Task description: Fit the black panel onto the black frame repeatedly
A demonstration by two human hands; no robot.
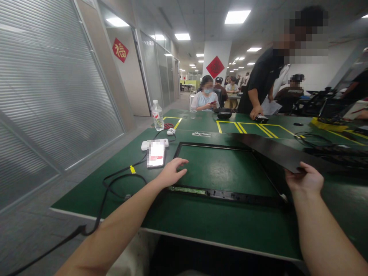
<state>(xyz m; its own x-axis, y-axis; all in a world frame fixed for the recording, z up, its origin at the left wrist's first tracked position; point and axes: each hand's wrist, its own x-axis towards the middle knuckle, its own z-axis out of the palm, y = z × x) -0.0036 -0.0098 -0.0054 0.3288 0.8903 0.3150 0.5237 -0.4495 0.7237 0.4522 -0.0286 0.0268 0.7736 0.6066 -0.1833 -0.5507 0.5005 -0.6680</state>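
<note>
A black rectangular frame (241,196) lies flat on the green table (218,226), with a strip of green circuit board (186,190) along its near bar. My left hand (172,172) is over the frame's left side, fingers apart and holding nothing; whether it touches the frame I cannot tell. On the right, my right hand (306,178) grips the near corner of a thin dark flat panel (273,149), thumb on top. The panel is tilted above the frame's right side and hides part of it.
Left of the frame lie a lit phone (156,154), a white device (143,145) and a black cable (107,188). A water bottle (157,115) stands behind. Across the table, a standing person's hand (255,112) touches a small black object (261,119). Dark cables (313,138) lie at right.
</note>
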